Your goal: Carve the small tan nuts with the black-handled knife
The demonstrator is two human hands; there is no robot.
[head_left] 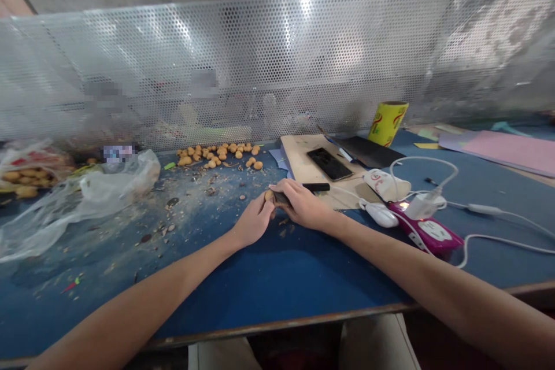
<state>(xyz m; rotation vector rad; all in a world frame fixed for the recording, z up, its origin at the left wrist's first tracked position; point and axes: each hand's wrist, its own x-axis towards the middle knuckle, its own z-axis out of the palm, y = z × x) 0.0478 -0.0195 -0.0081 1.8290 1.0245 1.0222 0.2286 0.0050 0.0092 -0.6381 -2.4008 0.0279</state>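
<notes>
Close together above the middle of the blue table, both my hands are closed. My left hand (255, 218) pinches a small tan, rounded, nut-like piece (269, 195) between thumb and fingers. My right hand (306, 203) is wrapped round a dark, flat tool (282, 199), whose visible end touches or nearly touches that piece. A black handle (316, 187) shows just beyond my right hand; I cannot tell whether it belongs to the tool. Farther back lies a loose pile of similar tan pieces (222, 152), with crumbs and bits of shell-like debris (162, 222) scattered in front of it.
A clear plastic bag (125, 185) and a bag of tan pieces (28, 179) lie at left. At right are a phone (329, 163) on cardboard (299, 150), a yellow roll (388, 122), a magenta power strip (437, 236) and white cables. A perforated metal screen (269, 58) stands behind.
</notes>
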